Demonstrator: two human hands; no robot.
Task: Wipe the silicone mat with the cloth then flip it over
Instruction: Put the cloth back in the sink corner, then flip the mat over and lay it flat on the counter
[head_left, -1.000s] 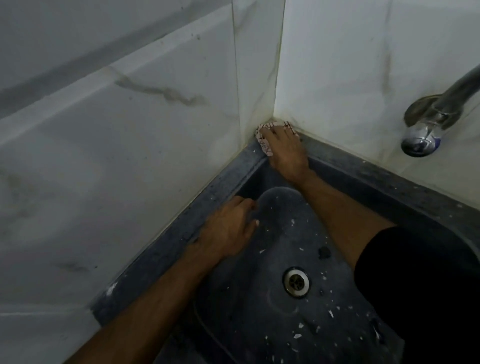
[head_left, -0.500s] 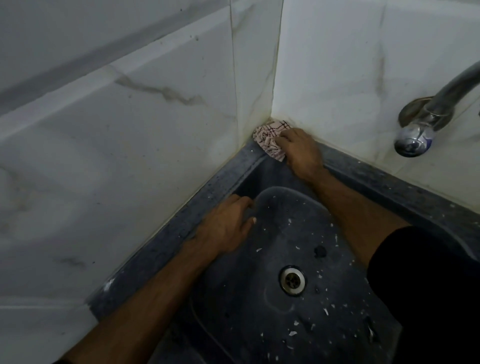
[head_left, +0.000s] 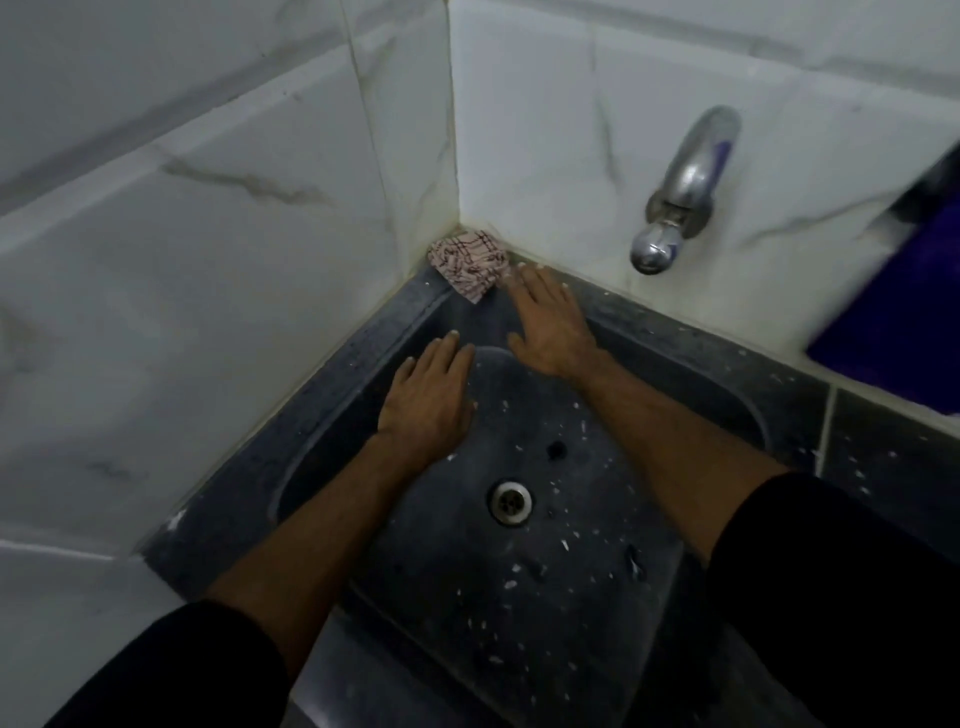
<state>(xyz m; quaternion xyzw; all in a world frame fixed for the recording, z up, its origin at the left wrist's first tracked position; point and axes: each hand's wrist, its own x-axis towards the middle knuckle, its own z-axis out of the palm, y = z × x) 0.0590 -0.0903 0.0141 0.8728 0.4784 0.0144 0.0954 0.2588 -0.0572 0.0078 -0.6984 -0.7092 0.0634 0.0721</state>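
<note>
**Q:** Where is the silicone mat (head_left: 519, 519), and how will it handle?

**A:** It lies in the dark sink (head_left: 332, 415), draped over the basin floor, its rounded far edge just beyond my fingertips. The drain (head_left: 510, 502) shows through it or sits within it (I cannot tell which). Pale flecks are scattered over its surface. I judge it soft, floppy and light: it will sag when lifted rather than hold flat, and it may cling to the basin if wet.

**Q:** State of your grip?

**A:** My left hand (head_left: 428, 400) lies flat on the mat's far left part, fingers straight, holding nothing. My right hand (head_left: 550, 322) is spread flat over the sink's far slope, fingers extended, also holding nothing. Its fingertips are just beside the cloth (head_left: 467, 264), and I cannot tell whether they touch it.

**Q:** Where is the cloth?

**A:** Bunched on the rim in the corner where the two marble-look wall tiles (head_left: 234, 249) meet. It is patterned and crumpled, so it should be soft and easy to gather in one hand.

**Q:** Where should hold be taken?

**A:** Cloth first: gather it in the right hand. For wiping, press the mat with the left palm to stop it sliding. For the flip, pinch the rounded far edge and peel toward me; a pinch mid-sheet would only buckle it.

**Q:** Surroundings?

**A:** A chrome tap (head_left: 675, 208) projects from the right wall, well apart from both hands.
</note>
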